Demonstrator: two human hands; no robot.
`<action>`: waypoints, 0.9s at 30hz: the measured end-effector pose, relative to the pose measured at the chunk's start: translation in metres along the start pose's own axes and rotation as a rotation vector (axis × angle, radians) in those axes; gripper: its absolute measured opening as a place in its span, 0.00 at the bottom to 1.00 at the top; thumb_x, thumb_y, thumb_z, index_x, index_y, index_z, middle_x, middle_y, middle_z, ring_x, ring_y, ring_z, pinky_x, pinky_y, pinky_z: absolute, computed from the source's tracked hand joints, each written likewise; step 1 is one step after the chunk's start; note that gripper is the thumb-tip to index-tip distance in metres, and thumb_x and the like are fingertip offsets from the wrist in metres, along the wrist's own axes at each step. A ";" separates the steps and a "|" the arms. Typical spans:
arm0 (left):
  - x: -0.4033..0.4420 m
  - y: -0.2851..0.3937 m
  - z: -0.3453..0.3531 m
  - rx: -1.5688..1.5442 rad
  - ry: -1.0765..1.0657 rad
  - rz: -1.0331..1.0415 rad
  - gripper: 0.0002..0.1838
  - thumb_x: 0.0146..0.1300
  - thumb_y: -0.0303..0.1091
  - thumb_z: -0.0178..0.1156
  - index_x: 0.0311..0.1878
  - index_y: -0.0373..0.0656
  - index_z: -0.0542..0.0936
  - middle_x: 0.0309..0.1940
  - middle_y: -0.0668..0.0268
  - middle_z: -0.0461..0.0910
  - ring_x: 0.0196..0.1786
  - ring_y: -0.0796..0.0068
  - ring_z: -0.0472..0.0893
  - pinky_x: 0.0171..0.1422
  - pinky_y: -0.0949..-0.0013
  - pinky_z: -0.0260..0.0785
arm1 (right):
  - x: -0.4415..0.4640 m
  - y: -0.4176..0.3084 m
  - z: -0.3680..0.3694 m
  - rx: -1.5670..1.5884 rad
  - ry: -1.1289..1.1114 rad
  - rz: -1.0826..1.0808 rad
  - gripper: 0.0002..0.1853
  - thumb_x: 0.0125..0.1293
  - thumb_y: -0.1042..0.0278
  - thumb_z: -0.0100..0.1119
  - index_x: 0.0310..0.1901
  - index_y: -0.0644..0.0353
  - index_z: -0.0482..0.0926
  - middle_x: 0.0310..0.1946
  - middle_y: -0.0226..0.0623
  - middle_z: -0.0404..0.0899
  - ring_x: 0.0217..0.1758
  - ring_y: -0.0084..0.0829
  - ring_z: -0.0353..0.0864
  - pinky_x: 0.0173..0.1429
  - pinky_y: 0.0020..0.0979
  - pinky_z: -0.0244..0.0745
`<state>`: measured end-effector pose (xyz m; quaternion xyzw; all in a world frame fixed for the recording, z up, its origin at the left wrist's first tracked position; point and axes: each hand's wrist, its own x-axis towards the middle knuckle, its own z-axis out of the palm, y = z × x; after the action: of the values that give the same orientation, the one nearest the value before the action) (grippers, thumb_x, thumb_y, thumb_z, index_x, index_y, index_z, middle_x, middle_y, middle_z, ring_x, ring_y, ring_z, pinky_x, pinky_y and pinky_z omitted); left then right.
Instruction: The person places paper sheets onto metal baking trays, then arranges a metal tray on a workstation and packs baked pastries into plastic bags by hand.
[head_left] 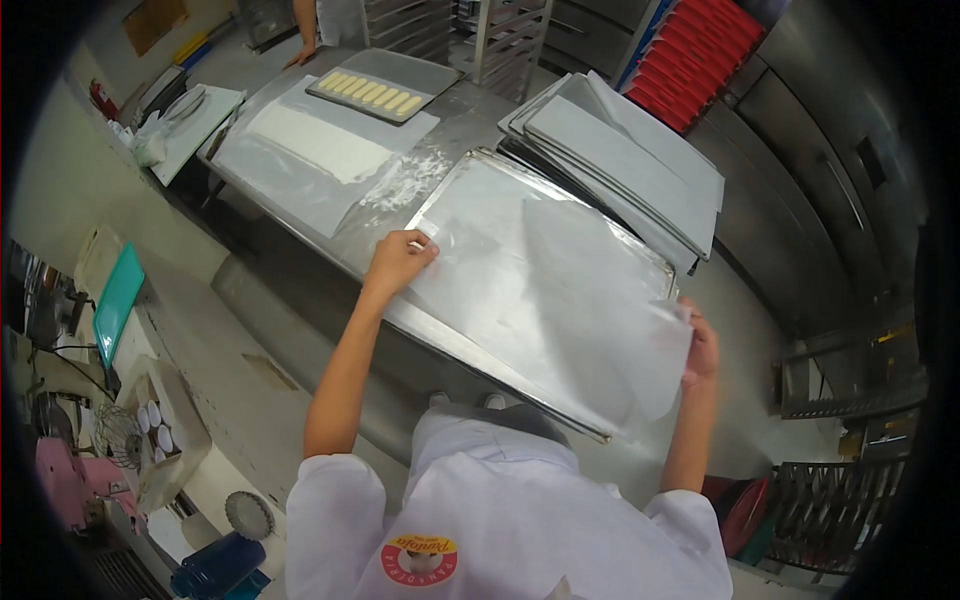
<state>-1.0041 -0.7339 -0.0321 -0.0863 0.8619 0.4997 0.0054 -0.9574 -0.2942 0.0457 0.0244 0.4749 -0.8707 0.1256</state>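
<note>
The left hand [402, 260] pinched the paper [600, 290] at the left end of the tray [480, 350], while the right hand [702, 345] held its edge past the tray's right end. Draped over the tray, the paper looked light, limp and easily creased, best held by opposite corners. Beyond the tray sat stacked trays [610, 155].

A person wears a white shirt [520, 520] with short sleeves [335, 500] ending near the elbows. On the chest sits a round red badge [418, 575] with pale lettering reading PANADERIA and a yellow band [432, 545]. Whitish shoe tips [495, 402] show below; forearms [345, 365] and hands [397, 262] are bare.
</note>
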 end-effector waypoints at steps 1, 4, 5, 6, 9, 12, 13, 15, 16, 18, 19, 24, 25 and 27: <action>0.001 0.000 0.002 -0.002 0.000 0.000 0.12 0.53 0.38 0.67 0.35 0.39 0.83 0.24 0.60 0.83 0.29 0.74 0.81 0.36 0.71 0.71 | 0.000 0.010 0.005 -0.028 -0.085 0.068 0.05 0.58 0.68 0.49 0.34 0.58 0.72 0.32 0.33 0.77 0.37 0.29 0.78 0.45 0.35 0.77; 0.005 -0.001 0.008 -0.032 -0.035 0.005 0.12 0.53 0.37 0.66 0.35 0.38 0.83 0.25 0.60 0.83 0.30 0.74 0.82 0.36 0.71 0.71 | 0.006 0.026 0.000 -0.187 -0.173 0.173 0.03 0.55 0.69 0.48 0.29 0.58 0.69 0.27 0.33 0.75 0.33 0.27 0.77 0.39 0.30 0.75; 0.006 0.000 0.009 -0.063 -0.047 -0.012 0.12 0.53 0.36 0.66 0.35 0.37 0.83 0.25 0.60 0.83 0.30 0.74 0.82 0.36 0.71 0.71 | 0.007 0.028 0.000 -0.315 -0.171 0.205 0.03 0.53 0.71 0.47 0.25 0.57 0.67 0.24 0.33 0.73 0.31 0.26 0.76 0.35 0.28 0.74; 0.006 0.000 0.009 -0.094 -0.060 -0.028 0.11 0.53 0.36 0.66 0.35 0.37 0.83 0.26 0.60 0.84 0.30 0.74 0.81 0.36 0.71 0.71 | 0.008 0.029 0.001 -0.315 -0.172 0.206 0.03 0.53 0.71 0.47 0.25 0.57 0.67 0.24 0.33 0.73 0.31 0.26 0.76 0.35 0.28 0.74; 0.012 -0.010 0.010 -0.149 -0.092 -0.061 0.11 0.54 0.35 0.65 0.35 0.37 0.83 0.26 0.62 0.83 0.29 0.77 0.80 0.35 0.73 0.70 | 0.008 0.028 0.001 -0.360 -0.155 0.228 0.04 0.52 0.71 0.46 0.24 0.60 0.68 0.21 0.32 0.72 0.28 0.23 0.72 0.33 0.25 0.70; 0.010 -0.009 0.004 -0.231 -0.149 -0.114 0.10 0.56 0.33 0.63 0.35 0.36 0.82 0.25 0.66 0.82 0.28 0.80 0.77 0.33 0.73 0.68 | 0.013 0.021 0.001 -0.494 -0.179 0.351 0.04 0.52 0.71 0.45 0.25 0.60 0.70 0.22 0.29 0.71 0.27 0.19 0.70 0.33 0.22 0.67; 0.008 -0.009 0.004 -0.230 -0.150 -0.113 0.10 0.56 0.33 0.63 0.35 0.36 0.82 0.25 0.66 0.82 0.28 0.80 0.77 0.33 0.73 0.68 | 0.013 0.019 0.005 -0.595 -0.134 0.345 0.04 0.53 0.72 0.45 0.25 0.58 0.70 0.22 0.27 0.71 0.27 0.17 0.68 0.32 0.20 0.65; 0.005 -0.009 0.001 -0.302 -0.141 -0.126 0.09 0.58 0.33 0.61 0.35 0.36 0.81 0.23 0.69 0.79 0.26 0.82 0.74 0.31 0.74 0.66 | 0.015 0.018 0.008 -0.695 -0.091 0.335 0.04 0.54 0.72 0.45 0.25 0.57 0.71 0.22 0.25 0.70 0.27 0.15 0.67 0.32 0.18 0.63; 0.006 -0.012 0.000 -0.300 -0.139 -0.126 0.09 0.58 0.33 0.61 0.35 0.36 0.81 0.23 0.69 0.79 0.26 0.82 0.74 0.31 0.74 0.66 | 0.016 0.017 0.008 -0.763 -0.063 0.325 0.05 0.55 0.72 0.45 0.26 0.55 0.71 0.22 0.23 0.67 0.27 0.14 0.64 0.33 0.17 0.59; 0.008 -0.020 -0.003 -0.245 -0.166 -0.097 0.09 0.60 0.33 0.61 0.35 0.36 0.81 0.22 0.71 0.78 0.26 0.82 0.73 0.31 0.75 0.65 | 0.018 0.016 0.004 -0.831 -0.038 0.314 0.05 0.57 0.72 0.44 0.26 0.54 0.71 0.22 0.21 0.65 0.28 0.13 0.61 0.34 0.17 0.56; 0.005 -0.013 -0.007 -0.245 -0.162 -0.096 0.09 0.60 0.33 0.61 0.35 0.36 0.81 0.22 0.71 0.78 0.26 0.82 0.73 0.31 0.75 0.65 | 0.020 0.017 -0.002 -0.821 -0.027 0.313 0.06 0.58 0.72 0.44 0.26 0.54 0.71 0.22 0.20 0.64 0.28 0.13 0.61 0.33 0.17 0.55; 0.003 -0.013 0.001 -0.183 -0.124 -0.050 0.13 0.55 0.39 0.66 0.32 0.36 0.82 0.19 0.70 0.76 0.24 0.80 0.72 0.31 0.73 0.65 | 0.026 0.019 -0.016 -0.867 -0.012 0.311 0.06 0.59 0.72 0.44 0.30 0.56 0.73 0.24 0.21 0.65 0.31 0.14 0.62 0.36 0.17 0.57; 0.001 -0.011 0.001 -0.184 -0.122 -0.051 0.13 0.55 0.39 0.66 0.32 0.36 0.82 0.19 0.70 0.76 0.24 0.80 0.72 0.31 0.73 0.65 | 0.025 0.020 -0.019 -0.992 -0.010 0.239 0.06 0.59 0.72 0.46 0.34 0.58 0.74 0.27 0.23 0.68 0.33 0.17 0.65 0.39 0.20 0.60; -0.001 -0.007 0.001 -0.105 -0.003 0.047 0.14 0.52 0.39 0.69 0.31 0.35 0.82 0.18 0.67 0.76 0.23 0.79 0.72 0.31 0.72 0.65 | 0.026 0.018 -0.022 -1.119 -0.013 0.161 0.07 0.60 0.73 0.48 0.38 0.59 0.75 0.30 0.26 0.72 0.36 0.20 0.68 0.42 0.23 0.63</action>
<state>-1.0017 -0.7362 -0.0383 -0.0655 0.8362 0.5444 -0.0096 -0.9797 -0.2909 0.0145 -0.0149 0.8599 -0.4742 0.1884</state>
